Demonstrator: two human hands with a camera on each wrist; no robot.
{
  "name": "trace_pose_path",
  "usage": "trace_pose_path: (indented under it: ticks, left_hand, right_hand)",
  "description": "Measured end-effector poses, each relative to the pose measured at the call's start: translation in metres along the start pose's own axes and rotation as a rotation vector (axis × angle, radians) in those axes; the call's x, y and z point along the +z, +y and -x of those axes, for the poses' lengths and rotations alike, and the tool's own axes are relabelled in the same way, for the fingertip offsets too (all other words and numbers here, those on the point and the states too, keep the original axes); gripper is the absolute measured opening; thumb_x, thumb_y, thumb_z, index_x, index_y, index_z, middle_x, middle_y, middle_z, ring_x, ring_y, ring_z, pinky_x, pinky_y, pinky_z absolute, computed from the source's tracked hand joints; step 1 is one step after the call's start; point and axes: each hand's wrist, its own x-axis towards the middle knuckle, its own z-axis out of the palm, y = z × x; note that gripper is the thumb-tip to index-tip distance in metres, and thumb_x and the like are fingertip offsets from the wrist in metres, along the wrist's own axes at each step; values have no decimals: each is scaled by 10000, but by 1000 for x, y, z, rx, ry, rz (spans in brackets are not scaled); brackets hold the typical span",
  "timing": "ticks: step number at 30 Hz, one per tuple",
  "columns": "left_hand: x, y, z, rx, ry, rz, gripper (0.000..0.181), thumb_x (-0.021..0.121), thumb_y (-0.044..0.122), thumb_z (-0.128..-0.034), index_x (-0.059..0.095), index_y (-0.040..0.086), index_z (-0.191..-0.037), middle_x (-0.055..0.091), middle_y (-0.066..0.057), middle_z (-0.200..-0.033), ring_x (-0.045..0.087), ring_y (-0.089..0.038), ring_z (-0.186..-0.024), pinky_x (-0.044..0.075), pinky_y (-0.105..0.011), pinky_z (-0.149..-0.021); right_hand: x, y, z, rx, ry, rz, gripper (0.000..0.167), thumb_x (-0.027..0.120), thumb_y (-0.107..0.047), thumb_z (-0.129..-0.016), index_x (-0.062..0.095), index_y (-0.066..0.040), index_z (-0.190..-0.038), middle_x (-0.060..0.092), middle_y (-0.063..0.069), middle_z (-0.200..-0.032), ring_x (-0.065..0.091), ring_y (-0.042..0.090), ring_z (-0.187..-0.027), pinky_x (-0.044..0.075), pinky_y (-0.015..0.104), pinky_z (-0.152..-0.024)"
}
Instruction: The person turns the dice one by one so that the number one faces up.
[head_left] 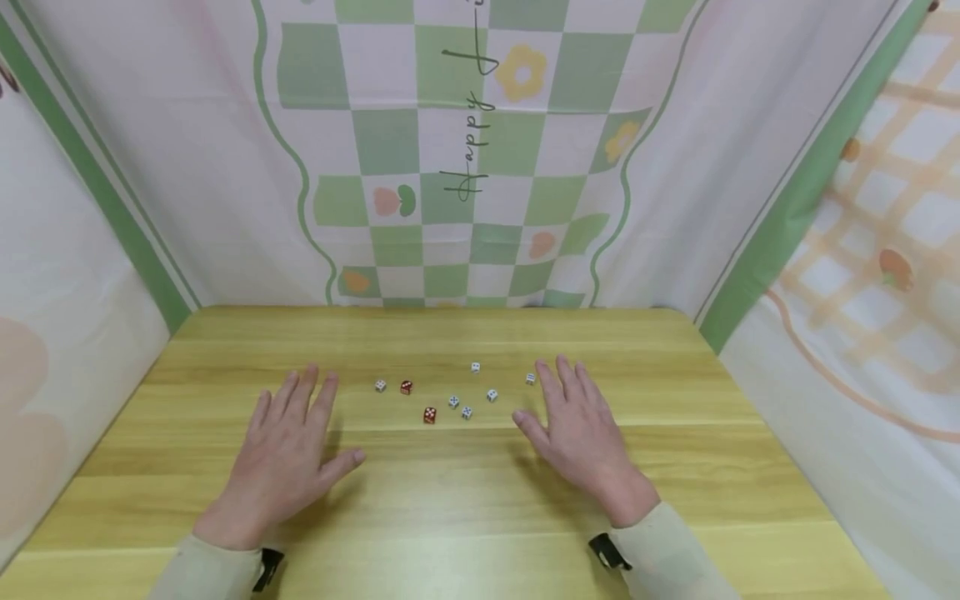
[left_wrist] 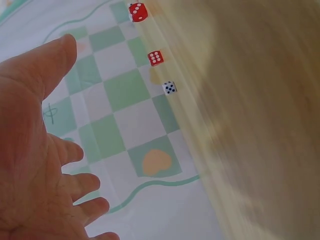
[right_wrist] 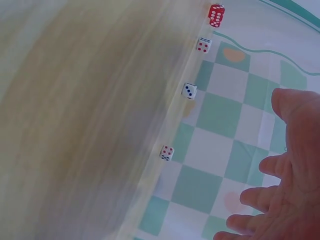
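Note:
Several small dice lie scattered mid-table: a red die point(head_left: 430, 415), another red die point(head_left: 407, 387), a white die point(head_left: 380, 386) at their left and more white ones, such as a white die point(head_left: 476, 367) farther back. To their left my left hand point(head_left: 283, 462) is held palm down, fingers spread and holding nothing. On the right my right hand point(head_left: 581, 433) is spread the same way, its fingertips close to a white die point(head_left: 530, 379). The left wrist view shows the left palm point(left_wrist: 30, 150) and a red die point(left_wrist: 155, 58); the right wrist view shows the right palm point(right_wrist: 295, 170) and a white die point(right_wrist: 189, 90).
The wooden table point(head_left: 420, 517) extends under both hands. Behind it hangs a green-and-white checked cloth point(head_left: 450, 142), with more printed cloth point(head_left: 862, 333) at the right side and a pale cloth point(head_left: 67, 333) at the left.

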Motion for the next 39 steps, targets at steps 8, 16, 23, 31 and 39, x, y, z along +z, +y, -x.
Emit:
trace_pose_path:
  ticks: [8,16,23,31,39]
  left_hand:
    - [7,5,0,9,-31,16,1023,650,632,-945,201,49,-1656,109,-265,-1711,134,-517,-1561,120,-738,-1207]
    - [13,13,-1,30,-35,5,1018,647,653,-934,236,58,-1650,126,-254,-1711,147,-508,-1562,127,-728,-1212]
    - [19,18,-1,39,-46,-3,1026,650,662,-927,227,75,-1655,139,-249,-1712,164,-501,-1561,139,-722,-1216]
    - [21,22,1,52,-32,-4,1023,655,665,-921,243,82,-1654,138,-237,-1715,180,-494,-1560,162,-717,-1213]
    - [24,25,1,68,-27,-15,1025,660,665,-917,249,81,-1653,141,-236,-1715,202,-490,-1557,178,-714,-1213]
  right_hand:
    - [5,-4,0,-18,-29,41,880,476,-660,-1022,215,-122,-1667,90,246,-1723,89,506,-1573,171,663,-1243]
    - [9,-7,-1,-22,-45,59,873,480,-661,-1020,225,-134,-1667,98,229,-1728,102,501,-1573,185,671,-1236]
    - [11,-11,-2,-35,-68,69,873,492,-651,-1021,222,-130,-1667,124,218,-1726,127,494,-1572,192,649,-1244]
    - [13,-17,-3,-60,-70,64,853,515,-618,-1027,247,-111,-1658,194,236,-1708,214,490,-1554,208,607,-1255]
    - [18,-23,-6,-83,-67,82,836,574,-577,-1017,285,-106,-1644,287,246,-1671,332,478,-1506,304,630,-1208]
